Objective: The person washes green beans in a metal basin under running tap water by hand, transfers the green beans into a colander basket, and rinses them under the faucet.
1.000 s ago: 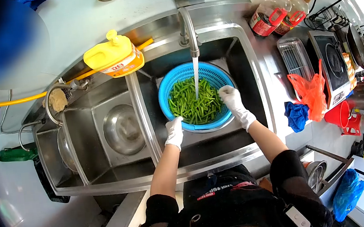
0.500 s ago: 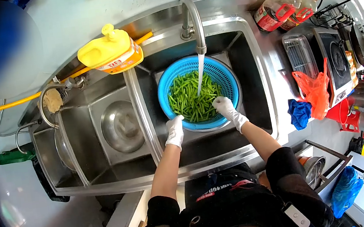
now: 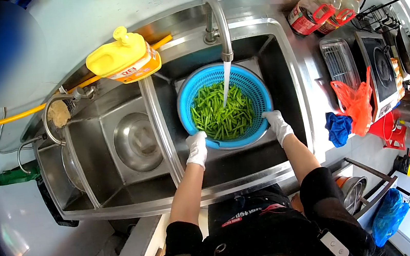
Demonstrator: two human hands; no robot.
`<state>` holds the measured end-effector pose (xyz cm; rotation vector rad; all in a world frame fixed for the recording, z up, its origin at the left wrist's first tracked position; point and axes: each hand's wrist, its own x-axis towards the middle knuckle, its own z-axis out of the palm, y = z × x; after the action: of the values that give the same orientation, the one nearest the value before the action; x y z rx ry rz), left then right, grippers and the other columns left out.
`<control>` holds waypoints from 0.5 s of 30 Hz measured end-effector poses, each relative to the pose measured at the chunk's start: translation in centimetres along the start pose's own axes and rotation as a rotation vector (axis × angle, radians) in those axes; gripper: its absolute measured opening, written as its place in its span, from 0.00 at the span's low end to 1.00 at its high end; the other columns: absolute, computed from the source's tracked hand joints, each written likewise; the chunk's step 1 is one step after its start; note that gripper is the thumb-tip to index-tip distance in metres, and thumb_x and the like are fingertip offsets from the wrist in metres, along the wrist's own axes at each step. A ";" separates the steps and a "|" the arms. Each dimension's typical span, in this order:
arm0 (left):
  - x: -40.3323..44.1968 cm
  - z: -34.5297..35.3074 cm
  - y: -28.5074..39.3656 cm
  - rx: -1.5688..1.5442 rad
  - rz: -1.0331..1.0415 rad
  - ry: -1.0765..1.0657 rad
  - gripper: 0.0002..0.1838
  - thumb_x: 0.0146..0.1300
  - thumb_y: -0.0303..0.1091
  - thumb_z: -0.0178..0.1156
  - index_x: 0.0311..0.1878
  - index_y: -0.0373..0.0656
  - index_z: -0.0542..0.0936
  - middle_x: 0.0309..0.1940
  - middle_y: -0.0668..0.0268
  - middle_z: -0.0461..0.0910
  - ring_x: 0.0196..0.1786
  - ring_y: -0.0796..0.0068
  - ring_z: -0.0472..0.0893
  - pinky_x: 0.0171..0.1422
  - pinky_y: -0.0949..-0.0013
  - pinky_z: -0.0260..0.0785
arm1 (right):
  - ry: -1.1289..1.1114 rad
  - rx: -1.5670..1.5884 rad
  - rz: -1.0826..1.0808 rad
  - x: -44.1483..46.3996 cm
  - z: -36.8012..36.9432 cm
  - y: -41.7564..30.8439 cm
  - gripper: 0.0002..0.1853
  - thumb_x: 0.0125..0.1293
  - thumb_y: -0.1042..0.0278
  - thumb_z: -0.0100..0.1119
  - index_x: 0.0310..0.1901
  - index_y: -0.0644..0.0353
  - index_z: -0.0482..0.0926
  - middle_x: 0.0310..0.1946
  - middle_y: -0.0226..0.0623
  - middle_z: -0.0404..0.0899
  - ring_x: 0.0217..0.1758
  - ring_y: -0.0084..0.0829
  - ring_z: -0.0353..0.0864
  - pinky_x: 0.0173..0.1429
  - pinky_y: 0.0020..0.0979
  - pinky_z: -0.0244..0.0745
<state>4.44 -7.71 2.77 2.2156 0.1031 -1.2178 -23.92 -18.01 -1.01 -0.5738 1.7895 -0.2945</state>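
Note:
Cut green beans [image 3: 220, 115] fill the bottom of a blue plastic colander [image 3: 186, 97] in the right-hand sink basin. A metal bowl's rim shows around and beneath the colander. From the tap [image 3: 224, 32] a stream of water [image 3: 226, 81] falls onto the beans. My left hand [image 3: 197, 148], in a white glove, is closed on the colander's lower left rim. On its lower right rim is my gloved right hand [image 3: 278, 125], fingers curled over the edge; whether it also grips the metal bowl is hidden.
A yellow jug [image 3: 126, 58] stands behind the basin divider [image 3: 154, 119]. A metal bowl [image 3: 138, 143] lies in the middle basin. At right are bottles [image 3: 304, 16], a wire-rack tray [image 3: 340, 63], an orange-red bag [image 3: 354, 103], a blue cloth [image 3: 339, 128] and a cooktop [image 3: 379, 66].
My right hand has moved out of the beans, rightward to the colander's rim. My left hand stays on the lower left rim. Water keeps running.

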 end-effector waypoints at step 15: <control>-4.8 -3.2 -7.0 -0.199 -0.067 -0.105 0.07 0.41 0.25 0.63 0.25 0.33 0.76 0.23 0.65 0.76 0.25 0.72 0.73 0.30 0.66 0.63 | 0.097 0.008 -0.210 -7.7 -4.3 4.8 0.11 0.48 0.79 0.60 0.35 0.68 0.77 0.26 0.38 0.78 0.24 0.31 0.75 0.29 0.31 0.72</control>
<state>1.65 0.77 4.58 1.9874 0.2473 -1.2978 -27.51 -10.27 4.29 -0.7543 1.8222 -0.4805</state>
